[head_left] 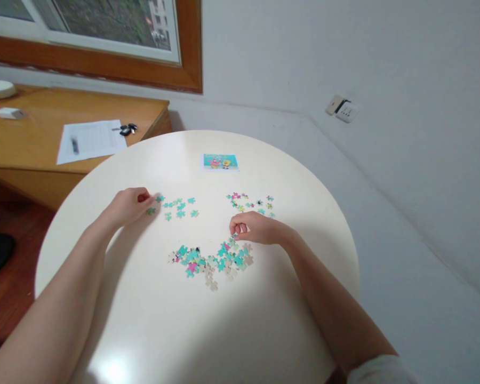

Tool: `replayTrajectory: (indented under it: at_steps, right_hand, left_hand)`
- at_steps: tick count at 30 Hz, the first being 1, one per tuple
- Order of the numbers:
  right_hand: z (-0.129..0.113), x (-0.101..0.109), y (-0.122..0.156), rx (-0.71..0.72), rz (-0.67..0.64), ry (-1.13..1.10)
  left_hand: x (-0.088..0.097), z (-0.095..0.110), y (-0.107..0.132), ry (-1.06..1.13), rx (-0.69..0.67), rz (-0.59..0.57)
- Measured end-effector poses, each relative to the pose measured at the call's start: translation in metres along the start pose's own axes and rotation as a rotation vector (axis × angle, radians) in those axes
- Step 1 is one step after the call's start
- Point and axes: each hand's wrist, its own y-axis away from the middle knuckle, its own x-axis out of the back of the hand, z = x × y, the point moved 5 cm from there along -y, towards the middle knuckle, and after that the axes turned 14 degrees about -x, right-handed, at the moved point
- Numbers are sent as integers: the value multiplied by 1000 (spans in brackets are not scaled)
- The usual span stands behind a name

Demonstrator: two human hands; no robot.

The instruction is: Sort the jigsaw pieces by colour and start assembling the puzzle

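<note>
My left hand [131, 206] is over the left side of the round table, thumb and fingers pinched together. At its fingertips is a teal jigsaw puzzle piece [160, 198]; a greener piece [151, 212] lies just below. To the right of that hand, several teal pieces [180, 207] lie spread apart. My right hand [258, 228] is closed in a pinch above the right end of a mixed pile of puzzle pieces [200, 261]. A small piece [233, 236] shows at its fingertips. Some pieces in the pile lie grey back up.
A cartoon picture card [220, 162] lies at the far side of the white round table [144, 330]. Another group of pieces [240, 202] is beyond my right hand. A wooden desk [104, 101] at the left holds a paper sheet [88, 141] and keys [128, 129].
</note>
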Motion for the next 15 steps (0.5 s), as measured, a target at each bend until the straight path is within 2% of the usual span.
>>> replayTrajectory:
  at_steps: [9, 15]
  right_hand:
    - [-2, -2, -2, 48, 64, 53]
    - [-7, -4, -2, 43, 75, -6]
  left_hand:
    - [0, 1, 0, -7, 10, -18]
    - [1, 3, 0, 3, 9, -10]
